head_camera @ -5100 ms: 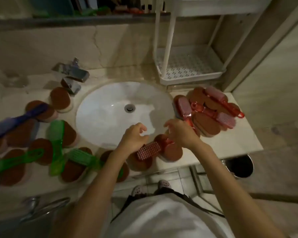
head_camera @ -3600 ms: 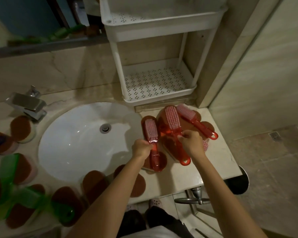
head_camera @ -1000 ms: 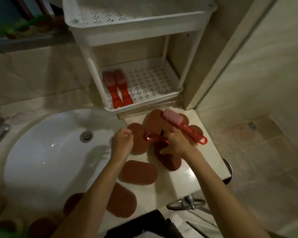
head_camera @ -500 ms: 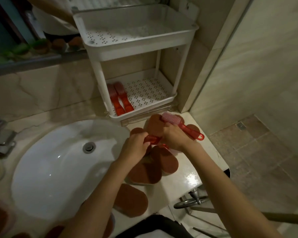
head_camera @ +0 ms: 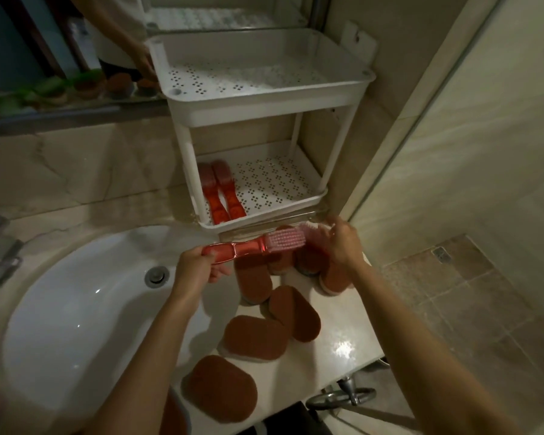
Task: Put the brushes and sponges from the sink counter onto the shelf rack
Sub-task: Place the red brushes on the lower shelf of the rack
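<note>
Your left hand (head_camera: 196,270) pinches the handle of the see-through red plastic brush with pink bristles (head_camera: 253,247), held just in front of the white plastic shelf rack (head_camera: 266,220). Your right hand (head_camera: 342,243) curls near its head; I cannot tell if it grips.

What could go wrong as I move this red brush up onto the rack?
The left hand holds the red brush only at its handle end, so it may tip and drop into the sink. Going in, it might hit the lower shelf rim or nudge the two brushes lying there.
</note>
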Tool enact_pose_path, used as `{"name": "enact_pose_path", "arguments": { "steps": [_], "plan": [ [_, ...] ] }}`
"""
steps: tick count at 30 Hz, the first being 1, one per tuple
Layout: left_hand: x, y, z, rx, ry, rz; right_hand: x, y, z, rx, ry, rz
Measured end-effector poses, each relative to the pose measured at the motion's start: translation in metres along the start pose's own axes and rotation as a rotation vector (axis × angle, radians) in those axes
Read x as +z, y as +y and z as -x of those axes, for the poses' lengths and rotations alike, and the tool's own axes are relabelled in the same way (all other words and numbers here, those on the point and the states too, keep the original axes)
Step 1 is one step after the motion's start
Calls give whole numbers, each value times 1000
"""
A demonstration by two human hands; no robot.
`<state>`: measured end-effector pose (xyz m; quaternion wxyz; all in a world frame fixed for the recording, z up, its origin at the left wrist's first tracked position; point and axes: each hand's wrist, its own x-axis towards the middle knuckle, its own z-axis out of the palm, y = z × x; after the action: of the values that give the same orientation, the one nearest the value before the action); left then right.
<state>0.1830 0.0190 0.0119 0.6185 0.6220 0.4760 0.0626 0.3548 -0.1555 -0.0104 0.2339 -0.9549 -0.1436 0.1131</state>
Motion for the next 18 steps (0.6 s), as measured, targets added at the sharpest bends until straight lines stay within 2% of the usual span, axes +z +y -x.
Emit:
{"name": "enact_pose_path", "arguments": {
  "steps": [4, 9, 12, 15, 18],
  "plan": [
    [4, -7, 5, -76, -82, 262, 8, 8, -6, 25, -249, 292],
    [29, -4, 8, -92, -136, 482, 10, 7, -12, -69, -197, 388],
    [44, 5, 13, -95, -146, 525, 1, 2, -12, -151, -172, 430],
    [55, 16, 13, -80, -98, 509, -12, -9, -11, -187, -149, 387],
    [61, 33, 2, -32, -27, 488, -26, -36, -22, -218, -167, 223]
  ]
}}
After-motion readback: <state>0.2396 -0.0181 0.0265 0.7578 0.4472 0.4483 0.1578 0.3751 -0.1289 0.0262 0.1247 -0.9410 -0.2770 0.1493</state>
